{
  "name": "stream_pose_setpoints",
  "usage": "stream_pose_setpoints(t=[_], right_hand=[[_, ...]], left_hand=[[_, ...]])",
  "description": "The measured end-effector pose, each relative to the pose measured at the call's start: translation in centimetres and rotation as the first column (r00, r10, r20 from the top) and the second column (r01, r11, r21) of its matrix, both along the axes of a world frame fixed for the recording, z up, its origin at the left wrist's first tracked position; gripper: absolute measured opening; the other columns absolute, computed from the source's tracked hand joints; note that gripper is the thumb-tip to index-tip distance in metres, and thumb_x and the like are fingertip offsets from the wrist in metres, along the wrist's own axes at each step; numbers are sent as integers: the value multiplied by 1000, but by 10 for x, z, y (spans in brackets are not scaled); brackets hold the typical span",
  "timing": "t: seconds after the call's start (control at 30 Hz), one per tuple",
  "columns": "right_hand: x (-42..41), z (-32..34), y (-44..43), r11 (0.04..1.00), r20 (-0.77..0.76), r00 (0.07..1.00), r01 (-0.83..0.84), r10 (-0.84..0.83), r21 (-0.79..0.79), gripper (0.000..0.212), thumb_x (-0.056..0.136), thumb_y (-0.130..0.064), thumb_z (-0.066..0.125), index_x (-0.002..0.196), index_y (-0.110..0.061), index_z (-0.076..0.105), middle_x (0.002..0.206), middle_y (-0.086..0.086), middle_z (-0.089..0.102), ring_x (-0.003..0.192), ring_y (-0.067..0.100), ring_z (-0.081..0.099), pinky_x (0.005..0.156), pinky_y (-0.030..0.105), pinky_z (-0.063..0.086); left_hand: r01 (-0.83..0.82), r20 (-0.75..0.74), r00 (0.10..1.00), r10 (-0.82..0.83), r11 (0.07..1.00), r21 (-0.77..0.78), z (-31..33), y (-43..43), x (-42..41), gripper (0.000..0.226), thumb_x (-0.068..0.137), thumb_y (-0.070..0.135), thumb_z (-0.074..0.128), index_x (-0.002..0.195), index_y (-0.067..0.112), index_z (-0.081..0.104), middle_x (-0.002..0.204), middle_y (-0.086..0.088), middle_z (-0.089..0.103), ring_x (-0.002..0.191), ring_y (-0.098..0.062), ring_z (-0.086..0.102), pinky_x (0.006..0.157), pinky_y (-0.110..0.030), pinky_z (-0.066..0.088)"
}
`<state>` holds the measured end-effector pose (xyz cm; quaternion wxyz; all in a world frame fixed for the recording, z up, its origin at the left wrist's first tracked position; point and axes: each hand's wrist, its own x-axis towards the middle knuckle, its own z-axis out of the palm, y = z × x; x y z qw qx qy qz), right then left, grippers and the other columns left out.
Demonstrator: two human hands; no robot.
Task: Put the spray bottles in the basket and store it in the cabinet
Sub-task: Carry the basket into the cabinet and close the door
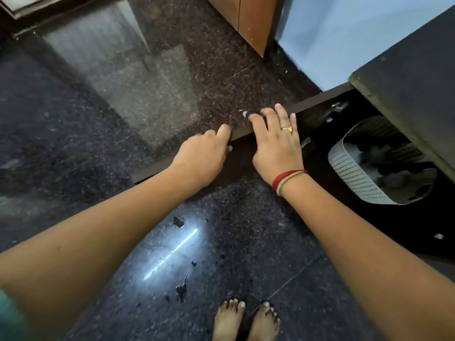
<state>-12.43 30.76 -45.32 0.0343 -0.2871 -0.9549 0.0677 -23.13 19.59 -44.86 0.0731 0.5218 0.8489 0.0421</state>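
Two hands rest on the top edge of the open cabinet door [246, 153]. The left hand [204, 156] grips the edge near its free end: the thumb lies along the top and the fingers curl over the inner face, closed on the panel. The right hand [275, 143] sits just beside it, nearer the hinge side, palm down, fingers spread and hooked over the far side of the edge. A ring [288, 129] shows on one right finger; red and pale bands [288, 180] circle the right wrist.

The door is dark brown and stands swung out from the cabinet [406, 77], which has a dark top slab. Inside the cabinet, on its floor, sits the basket [354, 178], white with a perforated wall. Dark shapes fill the basket; their shaded forms are too dim to identify as spray bottles with certainty. A metal hinge [337, 109] shows at the upper inner corner of the opening.

The floor [123, 94] is polished dark speckled stone with a bright light reflection [172, 253] and small dark spots near it. Two bare feet [246, 321] stand at the lower edge. An orange-brown wood panel [253, 20] and a pale blue wall [344, 28] lie beyond the cabinet.
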Motion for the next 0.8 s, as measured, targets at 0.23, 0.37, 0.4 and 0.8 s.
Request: stream_pose_setpoints(t=[0.23, 0.37, 0.4, 0.8], right_hand=[[26, 23, -1, 980, 23, 1000, -4, 9, -197, 39, 87, -7, 35, 120, -14, 54, 131, 7, 50, 143, 27, 22, 120, 45, 11], [43, 35, 3, 968, -9, 1000, 12, -14, -253, 34, 88, -14, 40, 110, -8, 65, 124, 10, 59, 139, 25, 31, 118, 43, 19], [49, 37, 4, 969, -26, 999, 21, -29, -247, 33, 87, -17, 42, 106, -6, 67, 121, 11, 61, 138, 25, 34, 117, 42, 22], [190, 17, 30, 974, 37, 999, 17, -8, -225, 57, 91, -6, 43, 147, -12, 30, 161, 7, 13, 149, 22, 9, 112, 35, 34]], left_hand=[[97, 370, 928, -39, 986, -138, 23, -8, 33, 21, 99, 33, 35, 97, 12, 33, 88, -21, 64, 81, -41, 61, 67, -39, 43], [106, 532, 845, 43, 963, -246, 29, -9, 60, 29, 97, 43, 40, 88, 15, 36, 74, -7, 57, 79, -32, 60, 65, -34, 41], [94, 563, 822, 82, 956, -277, 28, -7, 67, 33, 95, 46, 43, 84, 15, 39, 69, -2, 54, 74, -28, 59, 64, -33, 41], [-183, 887, 146, 437, 893, -410, -14, 59, 227, 18, 76, 23, 76, 76, 14, 60, 65, -6, 64, 48, -9, 64, 46, -23, 54]])
